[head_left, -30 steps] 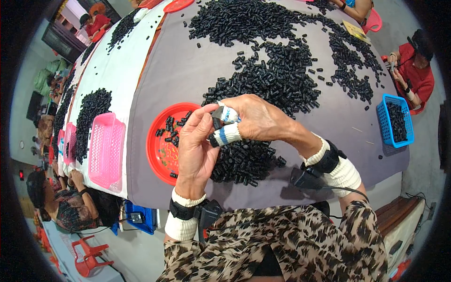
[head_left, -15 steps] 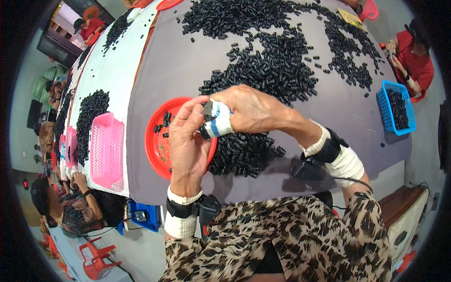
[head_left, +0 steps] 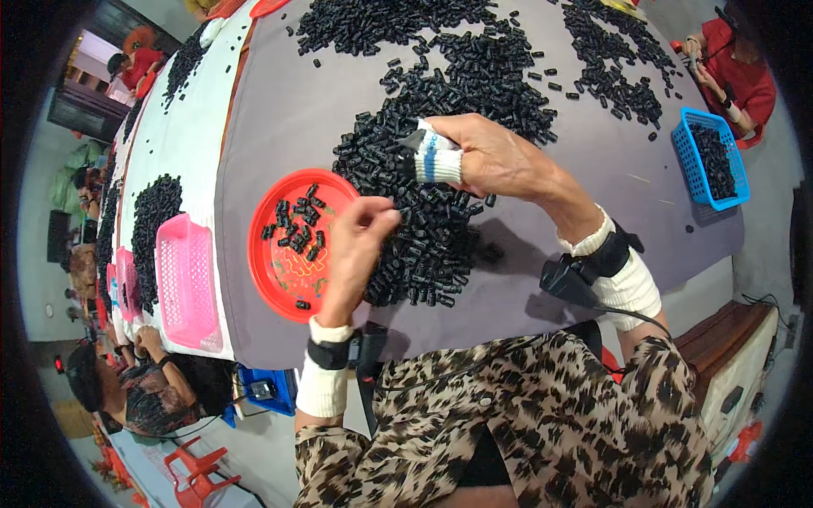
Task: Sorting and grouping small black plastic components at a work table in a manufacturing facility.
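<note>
My right hand [head_left: 500,157] is closed above a big pile of small black cylindrical parts [head_left: 428,245]. White knit wraps with blue markings [head_left: 436,165] cover some of its fingers, and a small grey pointed blade-like piece [head_left: 412,140] sticks out from them. Beside the bowl's right rim, my left hand [head_left: 360,241] has thumb and forefinger drawn together at the pile's left edge; whatever sits between them is hidden. Partly behind that hand, a round red bowl [head_left: 264,284] holds several black parts [head_left: 296,227].
More black parts [head_left: 389,21] spread over the grey tablecloth [head_left: 593,199]. A blue basket [head_left: 727,203] of parts stands at the right, near a person in red [head_left: 737,72]. Pink baskets [head_left: 186,284] sit on the white-covered table at left, where another person [head_left: 140,381] works.
My hands have come apart: the right moved up and right, the left slightly right and down from the bowl's middle. The black parts in the bowl show more fully. The whole view has shifted a little.
</note>
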### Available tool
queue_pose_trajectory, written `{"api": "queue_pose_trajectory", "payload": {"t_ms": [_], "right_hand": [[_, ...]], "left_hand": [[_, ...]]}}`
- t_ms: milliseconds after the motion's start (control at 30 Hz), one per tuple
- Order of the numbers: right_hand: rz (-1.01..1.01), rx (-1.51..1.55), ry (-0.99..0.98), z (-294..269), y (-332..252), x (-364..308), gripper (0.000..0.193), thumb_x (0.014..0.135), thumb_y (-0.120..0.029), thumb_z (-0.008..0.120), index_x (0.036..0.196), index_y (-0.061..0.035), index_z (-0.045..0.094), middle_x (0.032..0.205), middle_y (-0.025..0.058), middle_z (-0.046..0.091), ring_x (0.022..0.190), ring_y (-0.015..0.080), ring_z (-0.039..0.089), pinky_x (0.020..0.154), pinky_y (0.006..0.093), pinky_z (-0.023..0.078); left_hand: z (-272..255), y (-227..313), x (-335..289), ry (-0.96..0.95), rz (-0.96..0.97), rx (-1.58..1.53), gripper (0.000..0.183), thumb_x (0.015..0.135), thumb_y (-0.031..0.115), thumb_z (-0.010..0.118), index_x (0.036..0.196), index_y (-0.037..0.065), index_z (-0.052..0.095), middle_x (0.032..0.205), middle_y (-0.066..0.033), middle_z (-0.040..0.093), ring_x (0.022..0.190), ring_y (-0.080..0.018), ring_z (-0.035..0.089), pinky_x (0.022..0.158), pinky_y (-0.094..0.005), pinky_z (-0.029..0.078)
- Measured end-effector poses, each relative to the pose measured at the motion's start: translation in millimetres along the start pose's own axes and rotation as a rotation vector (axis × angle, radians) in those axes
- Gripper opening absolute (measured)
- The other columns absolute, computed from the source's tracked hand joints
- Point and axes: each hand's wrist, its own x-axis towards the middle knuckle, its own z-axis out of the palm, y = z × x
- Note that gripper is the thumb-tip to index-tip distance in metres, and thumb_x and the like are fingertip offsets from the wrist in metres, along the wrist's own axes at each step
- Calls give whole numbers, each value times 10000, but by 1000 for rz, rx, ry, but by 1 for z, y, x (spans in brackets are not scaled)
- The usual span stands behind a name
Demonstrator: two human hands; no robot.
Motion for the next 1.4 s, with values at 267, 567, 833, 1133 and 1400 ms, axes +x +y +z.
{"api": "queue_pose_trajectory", "payload": {"t_ms": [267, 567, 833, 1133, 1400], "right_hand": [[68, 98, -15, 5, 8, -2, 168, 761, -164, 531, 749, 4, 531, 614, 97, 548, 533, 163, 476, 509, 321, 384], [77, 176, -32, 5, 12, -1, 130, 808, -184, 570, 815, -63, 523, 562, -29, 453, 439, 36, 423, 386, 206, 326], [97, 254, 47, 12, -18, 3, 198, 789, -198, 631, 839, -34, 531, 639, -19, 473, 593, 67, 393, 531, 254, 354], [20, 266, 9, 26, -43, 13, 195, 783, -175, 655, 862, -36, 544, 671, -29, 497, 618, 53, 414, 561, 232, 371], [-2, 295, 64, 30, -52, 16, 178, 794, -151, 642, 869, -20, 547, 677, -24, 516, 615, 45, 432, 553, 219, 382]], "left_hand": [[41, -19, 11, 3, 293, 645, 257, 700, 129, 699, 895, 3, 587, 792, -133, 538, 737, -260, 542, 677, -358, 446], [23, -1, 14, -27, 38, 61, 195, 766, 62, 637, 947, 12, 585, 792, -38, 583, 724, -129, 552, 653, -263, 450], [-24, 62, -2, -59, 128, -619, 201, 829, 57, 601, 1009, -32, 593, 832, -45, 612, 734, -115, 572, 698, -239, 461], [-36, 68, -6, -78, 253, -635, 212, 825, 59, 608, 1016, -33, 593, 879, -85, 622, 753, -129, 592, 696, -248, 484], [-27, 68, -6, -46, 179, -1109, 193, 857, 39, 555, 1029, -48, 564, 977, -139, 600, 758, -149, 606, 715, -287, 518]]}}
